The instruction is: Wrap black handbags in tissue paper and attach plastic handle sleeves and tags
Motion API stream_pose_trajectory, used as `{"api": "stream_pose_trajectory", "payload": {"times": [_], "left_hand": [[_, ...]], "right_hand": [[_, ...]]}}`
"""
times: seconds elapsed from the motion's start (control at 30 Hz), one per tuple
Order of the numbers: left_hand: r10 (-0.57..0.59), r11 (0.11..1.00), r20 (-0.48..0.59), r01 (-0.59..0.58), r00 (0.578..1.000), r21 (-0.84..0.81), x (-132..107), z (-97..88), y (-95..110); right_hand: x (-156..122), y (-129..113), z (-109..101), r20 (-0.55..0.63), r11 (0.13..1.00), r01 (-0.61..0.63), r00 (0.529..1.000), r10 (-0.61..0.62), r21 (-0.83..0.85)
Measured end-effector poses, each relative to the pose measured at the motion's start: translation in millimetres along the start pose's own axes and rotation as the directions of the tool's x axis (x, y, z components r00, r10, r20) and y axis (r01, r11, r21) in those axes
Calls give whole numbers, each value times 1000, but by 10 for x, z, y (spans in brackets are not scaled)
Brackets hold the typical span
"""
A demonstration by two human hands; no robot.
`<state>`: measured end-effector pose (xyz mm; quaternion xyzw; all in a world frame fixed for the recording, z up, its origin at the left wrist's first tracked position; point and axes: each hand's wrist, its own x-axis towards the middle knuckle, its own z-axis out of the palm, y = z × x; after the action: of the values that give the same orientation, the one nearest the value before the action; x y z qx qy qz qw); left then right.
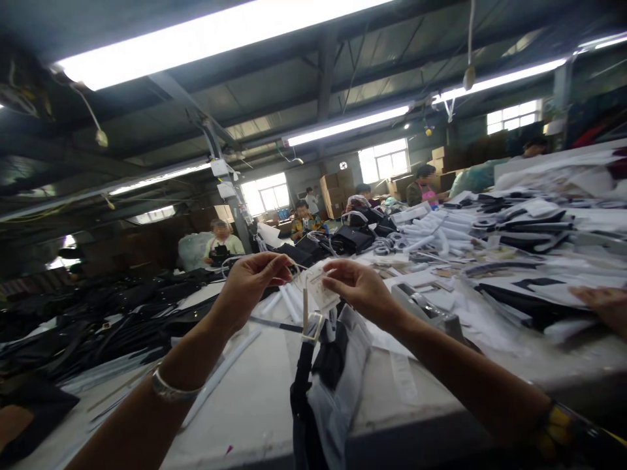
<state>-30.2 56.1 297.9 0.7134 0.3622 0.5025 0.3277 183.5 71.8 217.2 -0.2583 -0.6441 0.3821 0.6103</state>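
Observation:
In the head view my left hand is raised, thumb and fingers pinched on a thin string that runs toward a white tag. My right hand, fingers curled, grips the tag's right edge. Just below the tag is a gold-coloured buckle on a black strap, which hangs down over the table's front edge. Beside the strap, white wrapping partly covers black material. What lies between my left fingertips besides the string is hidden.
The white table carries heaps of black pieces on the left and white rolls on the right. A grey tape dispenser stands near my right forearm. A co-worker's hand reaches in from the right; several people sit beyond.

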Motion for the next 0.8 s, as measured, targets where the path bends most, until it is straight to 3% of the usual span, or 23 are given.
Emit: {"api": "stream_pose_trajectory", "payload": {"times": [0.1,0.2,0.33,0.43,0.5,0.6,0.67,0.8], "left_hand": [[-52,995,5,52,999,-82,-21,-36,-2],[-120,949,87,140,989,-283,-36,-34,13],[-54,821,193,153,980,-549,-65,2,71],[-35,696,198,166,980,-699,-80,16,111],[-49,662,180,167,982,-731,-84,20,119],[-37,711,154,134,987,-690,-91,32,104],[1,759,192,124,981,-639,-102,48,92],[78,813,313,122,947,-570,-125,121,94]], "right_hand": [[-10,11,-58,48,994,-52,998,48,92],[-53,-7,-57,126,977,-123,987,102,175],[-117,-8,-30,215,958,-170,969,120,232],[-158,30,-10,271,949,-194,955,124,250],[-188,76,14,285,945,-205,950,129,255],[-234,152,60,299,952,-208,944,136,224],[-257,176,83,297,965,-188,946,128,183],[-267,76,103,137,991,-34,990,16,129]]}}
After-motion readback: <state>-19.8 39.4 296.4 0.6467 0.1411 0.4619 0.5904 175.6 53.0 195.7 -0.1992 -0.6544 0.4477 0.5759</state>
